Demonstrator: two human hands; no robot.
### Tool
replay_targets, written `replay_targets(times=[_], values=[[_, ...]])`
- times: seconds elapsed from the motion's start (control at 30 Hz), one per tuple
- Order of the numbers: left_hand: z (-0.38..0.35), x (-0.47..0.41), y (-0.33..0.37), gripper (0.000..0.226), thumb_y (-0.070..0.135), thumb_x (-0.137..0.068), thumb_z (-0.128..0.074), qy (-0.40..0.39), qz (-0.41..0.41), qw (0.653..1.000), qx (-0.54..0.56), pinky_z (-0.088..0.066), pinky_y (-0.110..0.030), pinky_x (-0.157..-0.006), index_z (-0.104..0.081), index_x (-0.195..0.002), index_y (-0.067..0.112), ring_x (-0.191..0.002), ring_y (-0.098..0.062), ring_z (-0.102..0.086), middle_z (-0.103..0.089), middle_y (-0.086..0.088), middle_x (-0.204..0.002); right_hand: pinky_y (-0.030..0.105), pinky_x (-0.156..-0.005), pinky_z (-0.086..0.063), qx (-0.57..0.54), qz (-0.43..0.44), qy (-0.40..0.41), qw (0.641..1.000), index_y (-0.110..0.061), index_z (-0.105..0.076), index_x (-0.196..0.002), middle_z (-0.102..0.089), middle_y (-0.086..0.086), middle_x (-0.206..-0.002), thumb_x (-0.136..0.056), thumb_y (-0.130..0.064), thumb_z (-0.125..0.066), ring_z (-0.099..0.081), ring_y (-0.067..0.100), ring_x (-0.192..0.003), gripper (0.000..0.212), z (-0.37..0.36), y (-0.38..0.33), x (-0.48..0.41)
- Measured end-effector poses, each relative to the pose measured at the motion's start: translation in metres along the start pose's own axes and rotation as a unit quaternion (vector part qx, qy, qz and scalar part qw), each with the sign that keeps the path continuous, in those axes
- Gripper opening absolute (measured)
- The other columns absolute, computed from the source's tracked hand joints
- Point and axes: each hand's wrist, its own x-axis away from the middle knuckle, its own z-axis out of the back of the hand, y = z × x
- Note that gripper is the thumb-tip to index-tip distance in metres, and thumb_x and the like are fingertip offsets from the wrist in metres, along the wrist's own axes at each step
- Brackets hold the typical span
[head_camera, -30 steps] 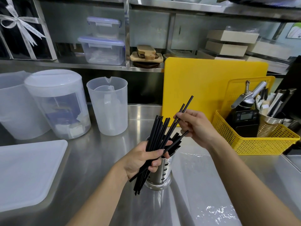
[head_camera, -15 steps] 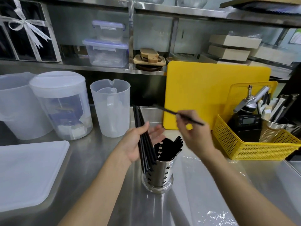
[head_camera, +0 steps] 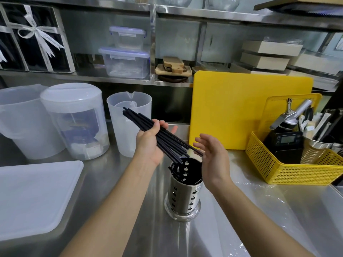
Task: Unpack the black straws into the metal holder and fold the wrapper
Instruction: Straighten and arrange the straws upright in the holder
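Standing on the bench [head_camera: 100, 175], the metal holder [head_camera: 182, 197] is partly full. Just above it the left hand [head_camera: 150, 143] grips a bunch of black straws [head_camera: 163, 134], tilted down at its mouth. The right hand [head_camera: 213, 154] is loose, holding nothing, beside their tips. If the bunch slips, straws could miss the rim and roll away. The clear wrapper [head_camera: 259, 193] lies flat on the right. Room is open both sides; the jug [head_camera: 130, 123] and yellow board [head_camera: 241, 108] stand behind
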Motion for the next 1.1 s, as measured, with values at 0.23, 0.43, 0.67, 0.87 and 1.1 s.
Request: replay_targets(times=[0.23, 0.43, 0.67, 0.87, 1.1], values=[[-0.012, 0.011, -0.032, 0.006, 0.012, -0.094, -0.050, 0.013, -0.010, 0.998, -0.059, -0.059, -0.036, -0.067, -0.051, -0.091, 0.007, -0.066, -0.018, -0.062, -0.058, -0.006, -0.071, 0.032, -0.071, -0.050, -0.032, -0.092, 0.009, 0.995, -0.015, -0.061, -0.088, -0.065, 0.005, -0.087, -0.092, -0.038, -0.048, -0.064, 0.019, -0.081, 0.028, -0.021, 0.000, 0.004], [-0.011, 0.017, -0.032, 0.018, 0.016, -0.094, -0.049, -0.054, 0.017, 0.989, -0.134, -0.045, -0.022, -0.044, -0.052, -0.077, 0.012, -0.044, -0.009, -0.048, -0.051, 0.002, -0.055, 0.035, -0.072, -0.049, 0.114, -0.076, -0.081, 0.987, -0.008, -0.063, -0.091, -0.063, 0.010, -0.086, -0.087, -0.032, -0.059, -0.058, 0.025, -0.081, 0.025, -0.016, -0.015, 0.006], [-0.007, 0.034, -0.033, 0.011, 0.009, -0.091, -0.050, -0.232, 0.226, 0.926, -0.195, -0.036, -0.016, -0.040, -0.050, -0.080, 0.008, -0.045, -0.007, -0.044, -0.051, 0.001, -0.059, 0.025, -0.058, -0.045, 0.168, -0.058, -0.159, 0.971, -0.006, -0.058, -0.092, -0.063, 0.009, -0.074, -0.089, -0.024, -0.058, -0.059, 0.019, -0.064, 0.018, -0.016, -0.051, -0.008], [-0.004, 0.041, -0.038, 0.023, 0.029, -0.086, -0.055, -0.264, 0.215, 0.922, -0.185, -0.043, -0.020, -0.044, -0.057, -0.082, 0.007, -0.054, -0.011, -0.053, -0.060, -0.004, -0.068, 0.019, -0.044, -0.049, 0.084, -0.039, -0.181, 0.979, 0.002, -0.056, -0.097, -0.072, 0.010, -0.076, -0.092, -0.013, -0.054, -0.070, 0.019, -0.066, 0.016, -0.011, -0.048, -0.003], [0.003, 0.043, -0.039, 0.013, 0.011, -0.089, -0.053, -0.235, 0.167, 0.931, -0.223, -0.048, -0.025, -0.048, -0.058, -0.099, 0.004, -0.067, -0.018, -0.064, -0.066, -0.007, -0.078, 0.031, -0.061, -0.059, 0.047, -0.056, -0.198, 0.977, 0.009, -0.057, -0.104, -0.073, 0.017, -0.089, -0.088, -0.011, -0.056, -0.072, 0.027, -0.080, 0.026, -0.002, -0.045, -0.005]])
